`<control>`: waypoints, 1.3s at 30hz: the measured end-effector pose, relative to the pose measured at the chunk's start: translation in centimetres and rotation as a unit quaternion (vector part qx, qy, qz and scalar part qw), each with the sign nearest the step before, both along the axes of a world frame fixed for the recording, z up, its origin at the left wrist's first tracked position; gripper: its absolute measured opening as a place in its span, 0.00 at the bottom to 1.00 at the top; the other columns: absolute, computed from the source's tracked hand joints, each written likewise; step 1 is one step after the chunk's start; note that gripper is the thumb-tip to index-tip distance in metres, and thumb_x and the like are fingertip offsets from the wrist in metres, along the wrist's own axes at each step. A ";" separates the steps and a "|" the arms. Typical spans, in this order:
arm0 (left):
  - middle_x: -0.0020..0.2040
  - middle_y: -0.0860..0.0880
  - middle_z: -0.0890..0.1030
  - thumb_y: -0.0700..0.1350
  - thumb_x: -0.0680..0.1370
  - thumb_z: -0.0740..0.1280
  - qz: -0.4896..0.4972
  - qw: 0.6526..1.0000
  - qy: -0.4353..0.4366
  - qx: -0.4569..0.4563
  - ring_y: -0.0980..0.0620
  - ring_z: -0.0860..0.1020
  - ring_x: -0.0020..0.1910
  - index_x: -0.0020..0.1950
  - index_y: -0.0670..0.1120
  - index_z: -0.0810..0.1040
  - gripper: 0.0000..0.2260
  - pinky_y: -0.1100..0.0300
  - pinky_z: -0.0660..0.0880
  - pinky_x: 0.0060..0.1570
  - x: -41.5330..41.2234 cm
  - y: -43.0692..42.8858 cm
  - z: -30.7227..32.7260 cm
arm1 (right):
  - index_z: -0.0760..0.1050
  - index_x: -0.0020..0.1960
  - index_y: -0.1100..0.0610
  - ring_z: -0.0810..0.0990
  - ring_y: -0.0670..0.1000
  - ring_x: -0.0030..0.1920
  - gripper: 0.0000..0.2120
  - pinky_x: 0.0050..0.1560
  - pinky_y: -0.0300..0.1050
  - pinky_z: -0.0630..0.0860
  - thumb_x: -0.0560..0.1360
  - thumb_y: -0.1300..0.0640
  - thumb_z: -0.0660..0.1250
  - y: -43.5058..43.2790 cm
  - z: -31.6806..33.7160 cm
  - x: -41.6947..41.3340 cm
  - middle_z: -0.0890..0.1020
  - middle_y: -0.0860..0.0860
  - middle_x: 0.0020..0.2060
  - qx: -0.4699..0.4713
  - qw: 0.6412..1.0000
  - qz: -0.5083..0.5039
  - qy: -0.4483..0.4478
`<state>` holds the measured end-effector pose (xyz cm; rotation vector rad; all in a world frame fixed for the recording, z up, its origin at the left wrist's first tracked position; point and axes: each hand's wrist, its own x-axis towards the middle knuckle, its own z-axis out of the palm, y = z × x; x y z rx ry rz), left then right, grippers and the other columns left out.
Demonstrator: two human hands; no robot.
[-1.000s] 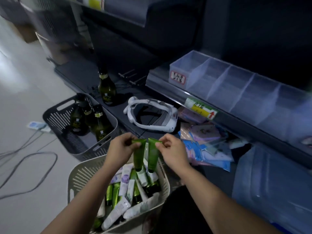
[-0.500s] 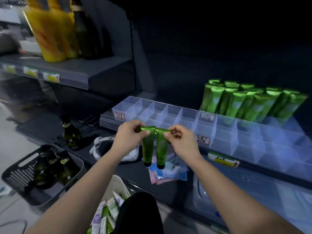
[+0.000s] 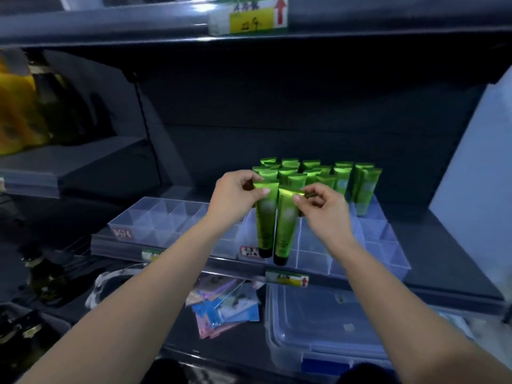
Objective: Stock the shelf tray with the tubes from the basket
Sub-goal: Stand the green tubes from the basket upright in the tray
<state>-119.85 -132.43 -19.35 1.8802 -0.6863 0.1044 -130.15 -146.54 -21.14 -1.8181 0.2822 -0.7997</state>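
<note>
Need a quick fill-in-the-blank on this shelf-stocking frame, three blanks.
The left hand and right hand each pinch one ____ tube by its crimped end.
Both held tubes hang with caps pointing ____.
The yellow price tag on the upper shelf carries a red ____.
Missing words: green; down; arrow.

A dark shelf [image 3: 443, 245] carries a clear divided shelf tray [image 3: 155, 217] across the middle. Green tubes [image 3: 343, 176] stand upright in its far compartments toward 1 o'clock. On the lower shelf [image 3: 235, 342], coloured packets [image 3: 221, 306] lie at 6 o'clock and a lidded clear box [image 3: 332, 328] at 5 o'clock.
</note>
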 end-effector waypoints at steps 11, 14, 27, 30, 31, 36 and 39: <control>0.42 0.43 0.82 0.44 0.72 0.74 -0.047 0.997 -0.049 0.029 0.44 0.81 0.41 0.42 0.46 0.81 0.04 0.45 0.79 0.47 -1.3 -11.2 6.2 | 0.76 0.38 0.48 0.79 0.51 0.35 0.07 0.42 0.55 0.79 0.73 0.56 0.70 -10.3 5.1 -1.9 0.82 0.51 0.33 -0.008 0.995 -0.094 -0.023; 0.44 0.45 0.81 0.42 0.72 0.73 -0.060 0.994 -0.062 0.060 0.46 0.81 0.42 0.41 0.47 0.80 0.03 0.47 0.80 0.45 -1.2 -14.1 6.8 | 0.76 0.37 0.47 0.81 0.54 0.39 0.07 0.44 0.59 0.80 0.72 0.55 0.71 -12.5 4.7 -2.1 0.81 0.49 0.35 -0.022 0.991 -0.127 -0.029; 0.54 0.49 0.82 0.42 0.72 0.74 -0.032 0.967 -0.094 0.233 0.50 0.79 0.54 0.48 0.47 0.82 0.06 0.56 0.74 0.56 0.9 -21.7 4.7 | 0.78 0.37 0.43 0.82 0.53 0.41 0.10 0.47 0.57 0.80 0.71 0.58 0.72 -16.6 2.0 -0.8 0.83 0.48 0.37 -0.005 0.991 -0.133 -0.025; 0.55 0.48 0.82 0.40 0.73 0.72 -0.037 0.965 -0.093 0.242 0.53 0.77 0.50 0.52 0.44 0.82 0.08 0.61 0.72 0.52 1.3 -21.9 3.9 | 0.78 0.37 0.43 0.82 0.53 0.42 0.10 0.48 0.57 0.80 0.71 0.57 0.72 -16.9 1.5 -0.2 0.83 0.48 0.38 -0.001 0.992 -0.126 -0.024; 0.54 0.48 0.82 0.39 0.74 0.72 -0.040 0.963 -0.097 0.248 0.55 0.76 0.48 0.52 0.44 0.81 0.08 0.62 0.70 0.50 1.5 -22.0 3.7 | 0.78 0.37 0.43 0.82 0.53 0.43 0.11 0.48 0.56 0.80 0.71 0.58 0.72 -16.9 1.4 0.0 0.83 0.47 0.38 -0.004 0.992 -0.125 -0.021; 0.49 0.47 0.82 0.37 0.74 0.70 -0.053 0.943 -0.131 0.301 0.51 0.77 0.48 0.51 0.41 0.82 0.06 0.60 0.71 0.48 2.2 -22.2 3.1 | 0.78 0.40 0.45 0.82 0.52 0.40 0.07 0.49 0.52 0.80 0.71 0.57 0.73 -17.2 0.8 1.0 0.83 0.47 0.37 -0.021 0.992 -0.125 0.010; 0.54 0.45 0.82 0.37 0.74 0.70 -0.056 0.938 -0.140 0.311 0.50 0.76 0.48 0.51 0.40 0.82 0.06 0.57 0.73 0.52 2.6 -22.3 2.7 | 0.81 0.44 0.48 0.81 0.51 0.38 0.04 0.48 0.50 0.80 0.71 0.56 0.73 -17.3 0.2 1.4 0.83 0.48 0.37 -0.014 0.991 -0.128 0.032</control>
